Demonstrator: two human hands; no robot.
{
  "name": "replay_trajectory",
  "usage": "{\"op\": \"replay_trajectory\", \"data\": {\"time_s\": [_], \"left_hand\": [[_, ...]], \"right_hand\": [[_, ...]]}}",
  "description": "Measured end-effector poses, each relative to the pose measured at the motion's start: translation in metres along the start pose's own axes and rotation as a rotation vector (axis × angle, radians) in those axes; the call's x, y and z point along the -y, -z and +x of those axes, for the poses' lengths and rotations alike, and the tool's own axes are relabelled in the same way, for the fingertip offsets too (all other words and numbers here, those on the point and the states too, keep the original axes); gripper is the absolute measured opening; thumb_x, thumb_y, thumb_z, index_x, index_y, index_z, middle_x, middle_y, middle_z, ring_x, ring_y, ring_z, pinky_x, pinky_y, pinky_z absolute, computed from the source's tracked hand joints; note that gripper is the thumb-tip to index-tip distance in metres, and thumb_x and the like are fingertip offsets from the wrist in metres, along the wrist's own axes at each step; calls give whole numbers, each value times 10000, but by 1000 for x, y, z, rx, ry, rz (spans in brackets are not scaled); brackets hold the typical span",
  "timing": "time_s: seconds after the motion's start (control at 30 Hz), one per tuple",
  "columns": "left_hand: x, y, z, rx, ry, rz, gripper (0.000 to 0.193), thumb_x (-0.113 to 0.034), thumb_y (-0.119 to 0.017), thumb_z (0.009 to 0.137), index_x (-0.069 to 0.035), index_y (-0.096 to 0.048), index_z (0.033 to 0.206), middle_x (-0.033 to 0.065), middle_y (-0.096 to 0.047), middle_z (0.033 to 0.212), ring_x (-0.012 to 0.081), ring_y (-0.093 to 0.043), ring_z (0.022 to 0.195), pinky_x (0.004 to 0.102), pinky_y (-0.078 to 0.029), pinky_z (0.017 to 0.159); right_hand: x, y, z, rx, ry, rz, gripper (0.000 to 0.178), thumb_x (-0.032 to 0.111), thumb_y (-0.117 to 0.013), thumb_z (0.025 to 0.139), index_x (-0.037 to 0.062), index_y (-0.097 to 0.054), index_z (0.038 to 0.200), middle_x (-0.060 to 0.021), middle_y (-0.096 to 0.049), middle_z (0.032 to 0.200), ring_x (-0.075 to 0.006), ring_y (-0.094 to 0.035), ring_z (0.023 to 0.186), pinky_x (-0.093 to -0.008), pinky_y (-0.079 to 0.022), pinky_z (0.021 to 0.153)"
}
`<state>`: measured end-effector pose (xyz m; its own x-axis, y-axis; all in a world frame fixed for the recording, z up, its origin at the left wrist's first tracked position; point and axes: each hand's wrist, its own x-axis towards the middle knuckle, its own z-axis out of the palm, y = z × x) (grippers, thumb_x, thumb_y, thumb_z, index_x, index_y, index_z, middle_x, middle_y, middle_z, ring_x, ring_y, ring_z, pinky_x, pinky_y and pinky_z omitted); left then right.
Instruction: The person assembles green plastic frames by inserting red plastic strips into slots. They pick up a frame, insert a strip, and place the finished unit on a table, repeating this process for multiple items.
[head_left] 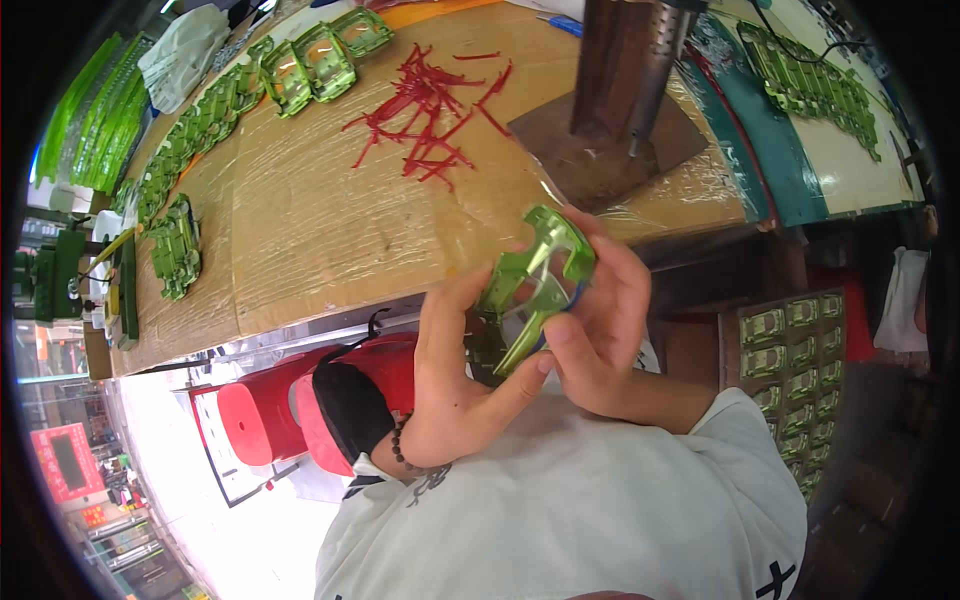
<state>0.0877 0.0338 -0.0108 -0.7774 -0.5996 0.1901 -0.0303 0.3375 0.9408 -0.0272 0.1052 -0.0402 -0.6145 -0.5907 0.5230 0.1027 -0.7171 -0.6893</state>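
Table [300, 225] beyond, hands [450, 385] [603, 350] curl abt frame [548, 297], prob. metal.

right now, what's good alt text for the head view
The left hand and right hand hold a glossy green frame at the near edge of a brown worktable. Red strips lie scattered on it, with more green frames along its left side.

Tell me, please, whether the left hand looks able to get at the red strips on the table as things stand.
Probably yes, once freed: the left hand and right hand both hold the glossy green frame, but no obstacle shows across the brown tabletop toward the red strips.
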Motion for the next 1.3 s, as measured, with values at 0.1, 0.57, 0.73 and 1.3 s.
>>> {"op": "replay_trajectory", "data": {"time_s": [0.1,0.57,0.73,1.3], "left_hand": [[-25,0,13,151,-128,250,813,-264,-747,659,98,-317,1247,224,-408,1161,325,-494,993,351,-435,810],[-12,-32,108,-154,-544,-277,960,-732,-146,791,31,-154,1374,186,-148,1440,289,-120,1340,406,-105,1068],[-29,-57,116,-130,-465,-134,977,-742,-90,777,19,-53,1389,167,-41,1463,279,-1,1356,404,-21,1079],[12,-38,104,65,-354,-411,808,-601,-277,867,67,-265,1321,234,-456,1225,297,-449,1141,380,-312,981]], "right_hand": [[13,3,6,-82,-133,33,535,-9,-533,830,42,-251,1281,-173,-266,1323,-242,-394,1179,-357,-383,940],[55,52,49,-266,-822,1270,421,303,-360,933,21,-410,1241,-195,-379,1305,-361,-291,1256,-457,-416,958],[48,59,57,-311,-821,1114,429,318,-392,921,29,-419,1236,-175,-410,1284,-359,-368,1189,-449,-452,903],[36,73,57,-25,-830,1402,445,319,-372,934,53,-354,1290,-150,-377,1312,-366,-308,1217,-405,-464,896]]}}
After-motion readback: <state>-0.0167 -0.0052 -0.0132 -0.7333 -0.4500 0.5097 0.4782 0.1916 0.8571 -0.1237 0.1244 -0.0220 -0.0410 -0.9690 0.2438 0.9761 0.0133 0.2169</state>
